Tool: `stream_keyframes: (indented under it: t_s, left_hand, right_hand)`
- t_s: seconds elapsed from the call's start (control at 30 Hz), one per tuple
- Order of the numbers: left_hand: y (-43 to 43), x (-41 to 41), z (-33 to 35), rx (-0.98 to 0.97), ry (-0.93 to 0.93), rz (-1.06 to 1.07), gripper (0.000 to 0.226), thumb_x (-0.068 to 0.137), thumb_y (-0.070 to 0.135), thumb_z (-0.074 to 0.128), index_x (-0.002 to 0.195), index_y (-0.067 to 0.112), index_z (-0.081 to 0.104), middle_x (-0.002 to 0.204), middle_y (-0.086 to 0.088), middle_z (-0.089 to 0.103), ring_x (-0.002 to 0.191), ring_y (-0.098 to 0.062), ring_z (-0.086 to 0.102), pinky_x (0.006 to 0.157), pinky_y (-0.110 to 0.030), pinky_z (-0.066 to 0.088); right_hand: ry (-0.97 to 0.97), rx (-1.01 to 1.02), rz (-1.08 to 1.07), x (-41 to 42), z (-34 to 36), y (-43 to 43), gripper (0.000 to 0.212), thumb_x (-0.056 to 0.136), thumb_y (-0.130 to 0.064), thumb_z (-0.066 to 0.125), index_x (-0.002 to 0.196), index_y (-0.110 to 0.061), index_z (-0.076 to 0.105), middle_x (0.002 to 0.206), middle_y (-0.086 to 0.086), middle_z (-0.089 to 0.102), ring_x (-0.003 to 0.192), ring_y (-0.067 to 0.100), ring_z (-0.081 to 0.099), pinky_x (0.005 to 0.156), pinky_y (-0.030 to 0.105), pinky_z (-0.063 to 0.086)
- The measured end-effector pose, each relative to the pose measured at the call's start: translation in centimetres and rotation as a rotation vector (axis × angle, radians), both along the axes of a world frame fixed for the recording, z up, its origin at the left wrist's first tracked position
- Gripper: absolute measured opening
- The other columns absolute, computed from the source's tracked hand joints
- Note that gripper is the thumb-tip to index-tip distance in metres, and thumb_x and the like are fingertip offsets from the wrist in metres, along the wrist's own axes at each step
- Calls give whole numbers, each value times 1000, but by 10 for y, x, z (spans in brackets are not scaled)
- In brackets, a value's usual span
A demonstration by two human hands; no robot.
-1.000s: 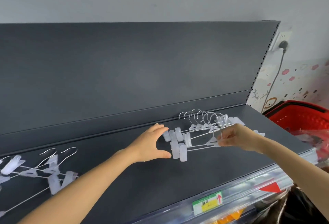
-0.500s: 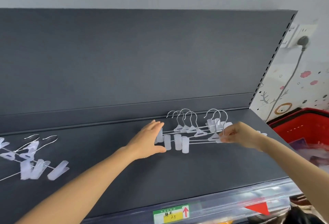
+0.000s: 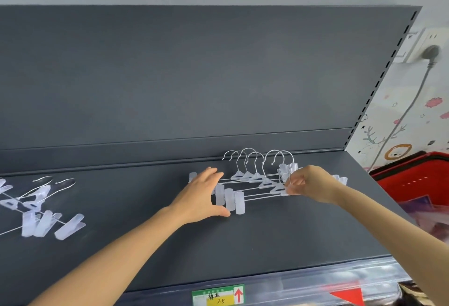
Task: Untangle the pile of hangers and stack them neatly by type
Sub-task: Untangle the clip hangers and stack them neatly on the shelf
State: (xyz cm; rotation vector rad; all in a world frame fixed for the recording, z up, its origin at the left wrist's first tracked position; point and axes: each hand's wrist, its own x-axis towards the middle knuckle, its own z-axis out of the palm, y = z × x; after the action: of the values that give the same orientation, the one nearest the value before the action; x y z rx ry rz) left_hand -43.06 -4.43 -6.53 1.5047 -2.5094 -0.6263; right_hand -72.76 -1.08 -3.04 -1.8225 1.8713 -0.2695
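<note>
Several white clip hangers (image 3: 255, 179) with metal hooks lie side by side in a row on the dark shelf (image 3: 267, 240), hooks toward the back panel. My left hand (image 3: 202, 196) rests with straight fingers against the left-end clips, thumb below them. My right hand (image 3: 308, 184) pinches the nearest hanger at its white centre piece. A second, looser group of clip hangers (image 3: 36, 206) lies at the shelf's far left, partly cut off by the frame edge.
The shelf's upright back panel (image 3: 194, 74) rises behind the hangers. A red basket (image 3: 413, 179) stands to the right of the shelf. A wall socket with a plug and cable (image 3: 430, 53) is at upper right. A price label (image 3: 218, 294) sits on the front rail.
The hangers now lie straighter and closer together, parallel to the shelf's back. My left hand has pushed in against the left clips; my right hand keeps its pinch.
</note>
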Motion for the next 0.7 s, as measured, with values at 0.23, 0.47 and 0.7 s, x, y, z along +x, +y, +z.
stream_keyframes:
  t_s: [0.23, 0.47, 0.7]
  left_hand:
    - [-3, -3, -6, -1, 29, 12, 93, 70, 63, 69, 146, 30, 26, 157, 14, 7, 145, -4, 0, 114, -36, 28]
    - [-4, -6, -9, 3, 68, 30, 77, 80, 65, 56, 143, 27, 34, 155, 13, 12, 144, -3, 4, 112, -36, 30]
    - [-6, -6, -11, -19, 33, 25, 67, 84, 59, 55, 140, 26, 39, 155, 11, 14, 145, -5, 6, 110, -35, 33]
  right_hand:
    - [44, 24, 28, 0, 4, -2, 23, 79, -39, 71, 63, -29, 59, 91, -6, 69, 77, 16, 58, 63, 27, 46]
    - [13, 63, 36, -3, -1, 2, 22, 81, -38, 69, 64, -28, 60, 92, -3, 68, 83, 20, 59, 64, 25, 43]
    - [140, 0, -28, 2, -9, 0, 26, 86, -36, 61, 85, -10, 63, 95, 6, 65, 81, 25, 57, 55, 25, 33]
